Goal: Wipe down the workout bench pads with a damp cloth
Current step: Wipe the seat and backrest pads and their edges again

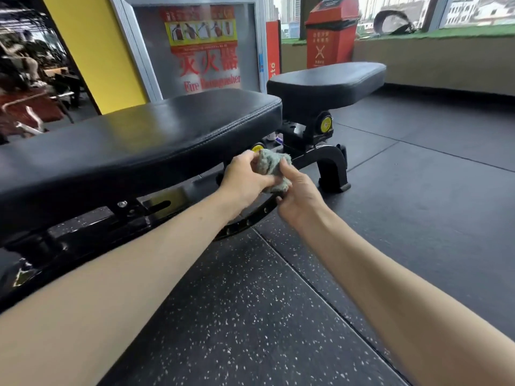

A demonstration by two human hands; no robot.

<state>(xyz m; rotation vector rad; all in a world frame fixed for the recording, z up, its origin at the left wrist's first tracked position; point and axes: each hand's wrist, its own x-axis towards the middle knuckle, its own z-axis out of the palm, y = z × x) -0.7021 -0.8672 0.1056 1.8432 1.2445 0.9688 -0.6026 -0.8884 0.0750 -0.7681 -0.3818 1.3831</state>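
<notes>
Our left grip (245, 176) and right grip (301, 195) are both clamped on a crumpled grey-green terry cloth (271, 166). We hold it in the air between them, just below the near edge of the long black stitched bench pad (139, 140) and not touching it. The shorter black seat pad (326, 82) lies beyond, apart from the cloth, and the speckled black rubber floor (264, 316) spreads beneath our forearms.

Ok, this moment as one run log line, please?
left grip: holds cloth | right grip: holds cloth | cloth: bunched, not on long pad | seat pad: free
</notes>
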